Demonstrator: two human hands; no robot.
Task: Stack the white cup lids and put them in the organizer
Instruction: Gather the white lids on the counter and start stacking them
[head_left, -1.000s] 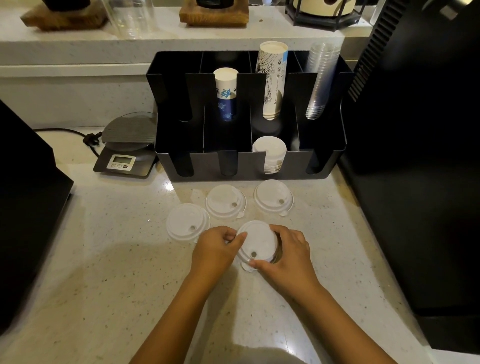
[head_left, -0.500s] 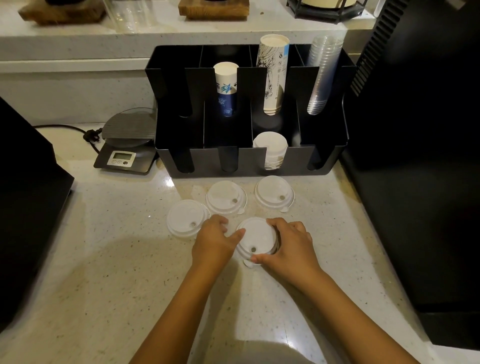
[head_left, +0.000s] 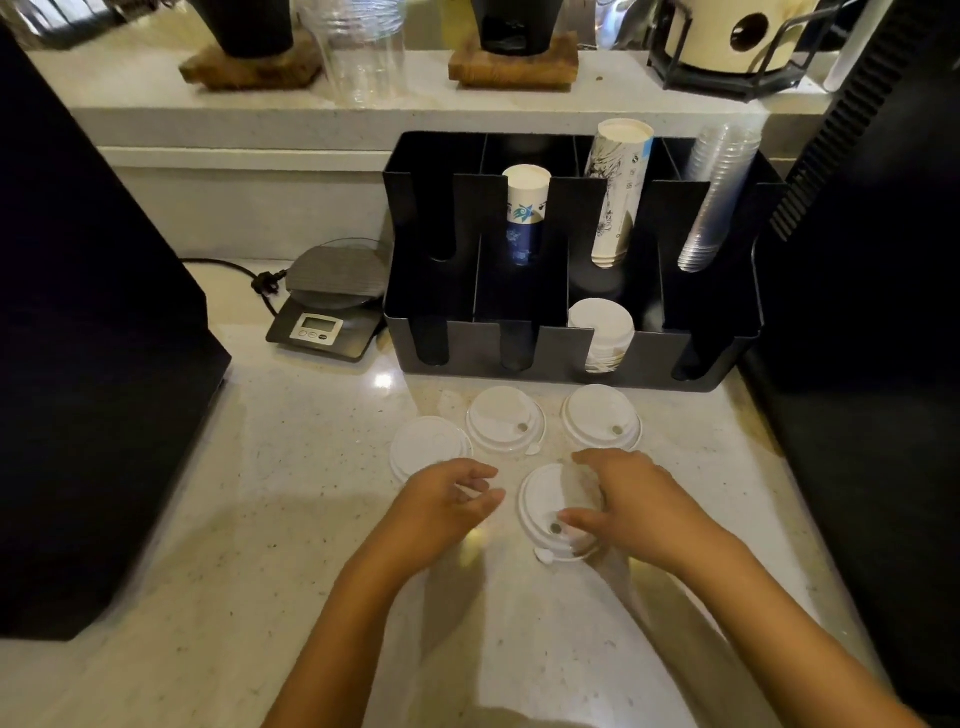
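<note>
White and speckled, the stone counter (head_left: 270, 519) fills the bottom of the frame, smooth and shiny. Two bare arms reach up from the bottom edge. The right hand (head_left: 631, 501) curls over a round white lid (head_left: 548, 501) just right of the middle, thumb on its near rim and fingers on its far rim, so part of the lid is hidden. The left hand (head_left: 441, 496) is beside it, a little apart, with fingers loosely spread and nothing in them. It covers the near edge of another white lid (head_left: 426, 444).

A bit farther up, two more lids lie flat side by side: one in the middle (head_left: 504, 418) and one to the right (head_left: 600, 415). Each has a small dark hole.

Behind them stands the black organizer (head_left: 561, 356), boxy with tall slots. A stack of white lids (head_left: 602, 325) sits in a front slot. Paper cups (head_left: 525, 208) and taller paper cups (head_left: 618, 182) stand in the back slots, and clear plastic cups (head_left: 719, 192) lean at the right.

Left of the organizer sits a small grey scale (head_left: 332, 306) with a round plate. Big black machines (head_left: 88, 338) block both sides of the frame.
</note>
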